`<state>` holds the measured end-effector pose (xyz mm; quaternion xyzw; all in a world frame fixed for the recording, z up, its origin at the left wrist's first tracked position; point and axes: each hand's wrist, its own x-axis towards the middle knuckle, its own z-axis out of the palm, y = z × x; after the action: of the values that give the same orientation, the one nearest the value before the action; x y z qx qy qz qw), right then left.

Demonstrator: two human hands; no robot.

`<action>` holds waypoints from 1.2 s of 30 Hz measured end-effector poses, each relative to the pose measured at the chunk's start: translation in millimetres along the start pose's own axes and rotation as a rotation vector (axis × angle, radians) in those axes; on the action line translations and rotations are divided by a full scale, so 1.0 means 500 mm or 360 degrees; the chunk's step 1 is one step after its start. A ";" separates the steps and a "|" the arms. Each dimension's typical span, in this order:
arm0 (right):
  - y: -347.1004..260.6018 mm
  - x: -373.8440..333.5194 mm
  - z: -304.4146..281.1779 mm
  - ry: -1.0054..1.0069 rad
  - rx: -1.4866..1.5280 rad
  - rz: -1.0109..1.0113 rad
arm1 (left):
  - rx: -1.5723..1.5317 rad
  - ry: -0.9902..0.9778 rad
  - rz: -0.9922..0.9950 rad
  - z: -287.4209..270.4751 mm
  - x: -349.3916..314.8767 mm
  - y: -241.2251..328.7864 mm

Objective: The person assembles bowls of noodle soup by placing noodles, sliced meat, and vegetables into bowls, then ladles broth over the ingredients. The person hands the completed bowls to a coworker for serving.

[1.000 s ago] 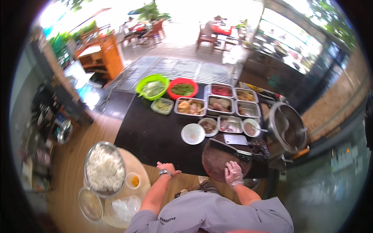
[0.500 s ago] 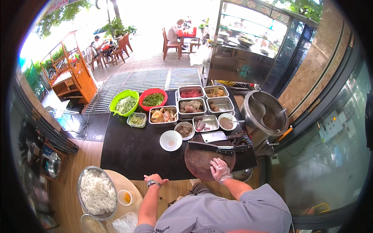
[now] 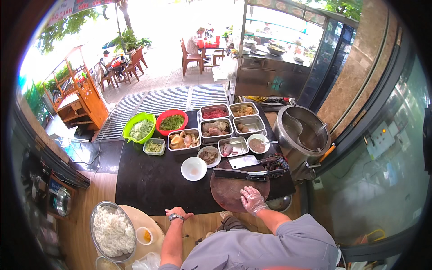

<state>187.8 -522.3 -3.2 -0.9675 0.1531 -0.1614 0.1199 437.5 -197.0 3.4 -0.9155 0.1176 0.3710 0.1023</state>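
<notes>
My right hand (image 3: 253, 200), in a clear plastic glove, rests with its fingers spread on the round brown chopping board (image 3: 231, 191). It holds nothing. A dark-bladed knife (image 3: 238, 174) lies across the far part of the board, with a cleaver (image 3: 245, 161) just beyond. My left hand (image 3: 179, 213), bare with a watch at the wrist, is at the front edge of the black table (image 3: 148, 189), fingers apart and holding nothing. Nearest it on the table is a white bowl (image 3: 194, 168); a dish of sliced meat (image 3: 209, 156) stands behind that.
Metal trays of meat (image 3: 216, 128), a green colander (image 3: 141, 128) and a red bowl of chopped greens (image 3: 172, 122) line the table's far side. A large divided pot (image 3: 301, 130) stands at right. At lower left are white noodles (image 3: 112, 229) and a small cup (image 3: 144, 235).
The view has shifted slightly, so the table and its dishes appear a little lower and further left. Both hands keep nearly the same pose and place; nothing was picked up or put down.
</notes>
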 end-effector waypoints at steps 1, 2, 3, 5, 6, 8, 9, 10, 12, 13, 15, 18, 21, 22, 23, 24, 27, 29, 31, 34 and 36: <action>-0.005 -0.003 0.003 -0.0006 0.0010 0.0012 | -0.0010 0.0032 0.0001 0.002 -0.003 -0.003; -0.007 -0.003 0.002 0.0040 0.0013 -0.0014 | -0.0019 0.0064 0.0003 0.005 -0.008 -0.005; -0.008 0.001 -0.001 0.0086 0.0017 -0.0041 | -0.0029 0.0096 0.0005 0.007 -0.012 -0.006; -0.009 0.004 -0.005 0.0135 0.0021 -0.0065 | -0.0049 0.0091 0.0024 0.005 -0.017 -0.008; -0.008 0.004 -0.003 0.0138 0.0024 -0.0063 | -0.0060 0.0088 0.0032 0.003 -0.019 -0.009; -0.012 0.005 -0.003 0.0141 0.0034 -0.0048 | -0.0053 0.0085 0.0024 0.001 -0.020 -0.010; -0.014 0.003 0.000 0.0140 0.0033 -0.0044 | -0.0050 0.0084 0.0019 0.003 -0.019 -0.013; -0.011 0.001 0.002 0.0142 0.0024 -0.0040 | -0.0057 0.0092 0.0020 0.005 -0.017 -0.011; -0.008 -0.001 0.005 0.0145 0.0012 -0.0027 | -0.0050 0.0124 0.0015 0.009 -0.016 -0.008; -0.010 0.000 0.002 0.0131 0.0007 -0.0023 | -0.0052 0.0141 0.0010 0.009 -0.017 -0.007; -0.015 0.003 -0.007 0.0102 -0.0005 -0.0015 | -0.0070 0.0131 0.0008 0.003 -0.020 -0.006; -0.011 0.001 -0.011 0.0124 -0.0005 -0.0017 | -0.0076 0.0127 0.0013 0.005 -0.016 0.001; -0.014 0.006 -0.002 0.0087 0.0017 -0.0017 | -0.0084 0.0130 -0.0003 0.008 -0.017 -0.012; -0.012 0.004 -0.002 0.0096 0.0026 -0.0019 | -0.0092 0.0128 0.0006 0.012 -0.019 -0.011; -0.010 0.003 -0.001 0.0104 0.0036 -0.0024 | -0.0069 0.0187 0.0014 0.014 -0.022 -0.010; -0.009 0.004 0.000 0.0112 0.0048 -0.0030 | -0.0047 0.0245 0.0020 0.013 -0.025 -0.009; -0.012 -0.001 0.000 0.0132 0.0036 -0.0006 | -0.0019 0.0267 0.0051 0.024 -0.031 -0.005; -0.012 0.000 0.004 0.0114 0.0021 -0.0004 | -0.0022 0.0250 0.0057 0.018 -0.026 -0.011; -0.008 -0.002 0.008 0.0105 0.0018 -0.0005 | -0.0019 0.0276 0.0011 0.021 -0.024 -0.005; -0.008 -0.002 0.010 0.0083 -0.0013 -0.0014 | -0.0064 0.0189 -0.0028 0.023 -0.012 -0.006; -0.013 0.002 0.006 0.0080 0.0005 -0.0024 | -0.0123 0.0137 -0.0065 0.023 -0.007 -0.005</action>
<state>191.2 -516.2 -3.9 -0.9641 0.1485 -0.1869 0.1164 428.4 -190.8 -2.0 -0.9360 0.0888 0.3333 0.0693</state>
